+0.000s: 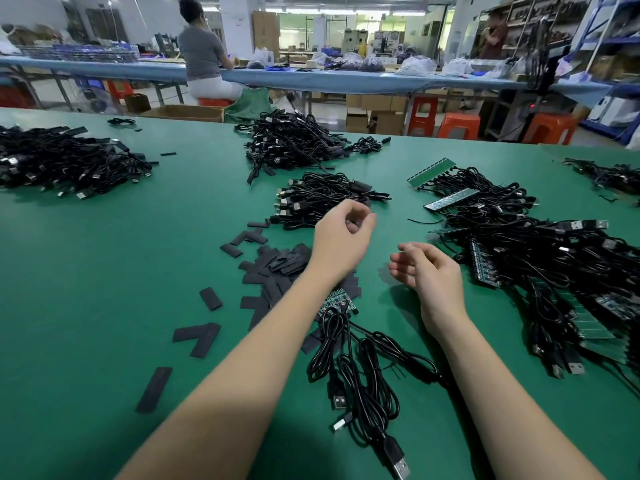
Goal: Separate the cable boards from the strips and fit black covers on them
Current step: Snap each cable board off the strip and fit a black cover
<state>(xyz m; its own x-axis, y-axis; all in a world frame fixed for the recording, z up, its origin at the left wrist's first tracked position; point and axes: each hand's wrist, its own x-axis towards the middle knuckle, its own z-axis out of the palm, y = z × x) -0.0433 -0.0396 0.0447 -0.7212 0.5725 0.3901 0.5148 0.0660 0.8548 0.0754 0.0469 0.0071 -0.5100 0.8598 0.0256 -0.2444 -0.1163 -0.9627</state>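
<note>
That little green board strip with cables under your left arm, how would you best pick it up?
Probably by the board strip itself, pinching its two long edges from above: it lies flat and rigid on the table, while its cables trail toward you in loose loops that would only dangle.

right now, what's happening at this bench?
A person is working through USB cable boards at a green table. Both hands are over the table and neither visibly holds anything: the left hand has loosely curled fingers above the pile of black covers, the right hand is relaxed. One board strip with cables lies under the left forearm. Uncut strips wait to the right.
</note>
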